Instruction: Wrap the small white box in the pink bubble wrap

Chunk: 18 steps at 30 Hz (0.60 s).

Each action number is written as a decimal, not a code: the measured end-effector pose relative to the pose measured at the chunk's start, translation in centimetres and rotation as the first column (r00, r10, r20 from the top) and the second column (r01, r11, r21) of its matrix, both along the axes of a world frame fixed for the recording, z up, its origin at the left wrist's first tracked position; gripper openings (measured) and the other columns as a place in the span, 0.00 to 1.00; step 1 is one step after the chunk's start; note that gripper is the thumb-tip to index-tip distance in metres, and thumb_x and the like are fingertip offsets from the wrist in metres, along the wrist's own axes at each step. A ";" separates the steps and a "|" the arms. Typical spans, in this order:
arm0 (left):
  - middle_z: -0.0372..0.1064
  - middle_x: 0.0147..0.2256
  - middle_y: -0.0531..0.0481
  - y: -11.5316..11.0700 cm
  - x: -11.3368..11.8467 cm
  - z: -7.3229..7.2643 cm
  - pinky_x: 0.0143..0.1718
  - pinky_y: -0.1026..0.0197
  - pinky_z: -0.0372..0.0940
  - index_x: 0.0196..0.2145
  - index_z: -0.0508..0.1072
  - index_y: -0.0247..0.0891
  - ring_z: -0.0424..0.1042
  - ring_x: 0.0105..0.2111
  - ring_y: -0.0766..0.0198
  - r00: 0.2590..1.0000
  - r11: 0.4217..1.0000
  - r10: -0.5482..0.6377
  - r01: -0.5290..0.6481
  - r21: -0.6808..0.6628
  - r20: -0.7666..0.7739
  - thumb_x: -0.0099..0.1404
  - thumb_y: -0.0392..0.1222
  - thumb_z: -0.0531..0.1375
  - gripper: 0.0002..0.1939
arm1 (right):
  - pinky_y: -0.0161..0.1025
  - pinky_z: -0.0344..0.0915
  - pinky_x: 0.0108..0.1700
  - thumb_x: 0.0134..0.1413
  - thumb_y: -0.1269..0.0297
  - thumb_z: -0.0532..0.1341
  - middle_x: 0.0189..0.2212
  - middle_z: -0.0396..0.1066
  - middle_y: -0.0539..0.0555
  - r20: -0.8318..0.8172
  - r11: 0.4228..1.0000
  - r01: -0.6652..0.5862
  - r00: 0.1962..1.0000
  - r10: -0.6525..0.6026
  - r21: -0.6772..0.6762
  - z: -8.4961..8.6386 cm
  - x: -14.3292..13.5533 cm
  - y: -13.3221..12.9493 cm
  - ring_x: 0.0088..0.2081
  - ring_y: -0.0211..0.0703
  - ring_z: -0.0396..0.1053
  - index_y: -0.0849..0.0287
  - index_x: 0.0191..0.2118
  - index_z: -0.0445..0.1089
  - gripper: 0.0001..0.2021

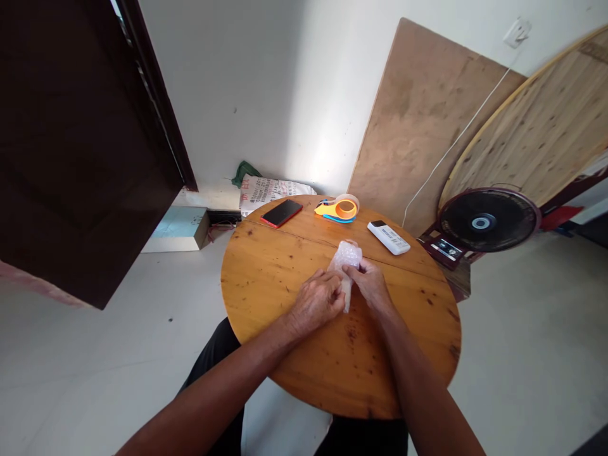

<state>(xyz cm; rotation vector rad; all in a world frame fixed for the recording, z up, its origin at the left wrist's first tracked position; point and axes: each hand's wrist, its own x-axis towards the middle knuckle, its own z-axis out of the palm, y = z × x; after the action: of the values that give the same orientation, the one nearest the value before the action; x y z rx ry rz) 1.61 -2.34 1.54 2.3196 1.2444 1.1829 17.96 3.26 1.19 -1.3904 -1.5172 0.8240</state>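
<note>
A piece of clear bubble wrap (pixel 349 254) is bunched up between my two hands over the middle of the round wooden table (pixel 266 291). My left hand (pixel 319 297) has its fingers curled on the wrap's left and lower side. On the right side, my right hand (pixel 369 282) pinches the wrap between thumb and fingers. Whether anything lies inside the wrap cannot be made out.
Toward the table's far edge lie a red-edged phone (pixel 282 213), an orange tape dispenser (pixel 338 208) and a white device with a dark end (pixel 388 237). A black fan (pixel 488 220) stands beyond the table at the right.
</note>
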 end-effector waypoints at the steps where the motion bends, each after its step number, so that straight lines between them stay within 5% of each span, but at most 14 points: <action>1: 0.74 0.36 0.49 0.0 0.0 0.0 0.47 0.57 0.63 0.25 0.64 0.38 0.72 0.39 0.61 1.000 1.000 -0.001 0.001 -0.005 0.010 0.58 0.34 0.57 0.06 | 0.33 0.55 0.26 0.43 0.55 0.64 0.20 0.62 0.45 -0.029 1.000 -0.008 1.000 0.008 0.007 0.2 -0.1 -0.1 0.23 0.34 0.56 0.60 0.26 0.67 0.12; 9: 0.71 0.32 0.50 0.2 0.1 -0.2 0.44 0.58 0.64 0.23 0.64 0.38 0.70 0.36 0.62 1.000 1.000 0.003 -0.002 -0.022 0.031 0.57 0.33 0.58 0.07 | 0.34 0.60 0.29 0.41 0.57 0.65 0.25 0.69 0.48 -0.212 0.990 -0.132 0.970 0.122 -0.037 1.9 -0.5 -1.3 0.26 0.36 0.62 0.61 0.31 0.70 0.13; 18: 0.64 0.42 0.46 -0.2 0.0 -0.7 0.41 0.62 0.66 0.28 0.70 0.38 0.69 0.40 0.64 0.994 0.998 0.028 -0.022 -0.058 0.108 0.59 0.36 0.58 0.02 | 0.33 0.60 0.28 0.41 0.58 0.66 0.26 0.71 0.50 -0.194 0.959 -0.274 0.947 0.257 -0.067 2.1 0.0 -1.4 0.26 0.36 0.63 0.61 0.30 0.71 0.12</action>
<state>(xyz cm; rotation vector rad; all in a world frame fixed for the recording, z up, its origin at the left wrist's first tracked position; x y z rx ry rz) 1.60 -2.54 0.86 2.1745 1.2562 1.2472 17.92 1.86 3.28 -1.1520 -1.5570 1.1708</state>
